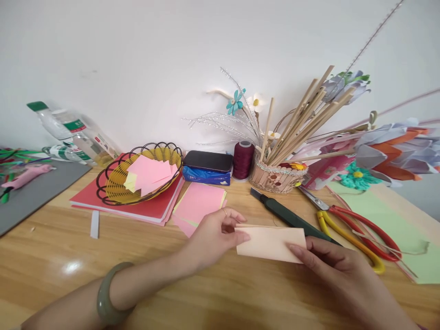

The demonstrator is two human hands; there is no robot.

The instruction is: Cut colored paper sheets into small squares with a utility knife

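A pale peach paper (270,245), folded into a narrow rectangle, is held above the wooden table. My left hand (218,233) pinches its left end between thumb and fingers. At its right end, the thumb and fingers of my right hand (338,270) grip the paper. The upper edge shows more than one layer, slightly apart. Just beyond my left hand lies a stack of pink and yellow paper squares (199,204). A dark green tool (292,214) lies behind the paper, partly hidden by it and by my right hand.
Scissors (364,224) with red and yellow handles lie at right on green paper (402,233). A yellow basket (117,185) of pink papers sits on red sheets (87,192) at left. Behind are a phone (208,160), maroon thread (243,160) and a stick-filled holder (278,178).
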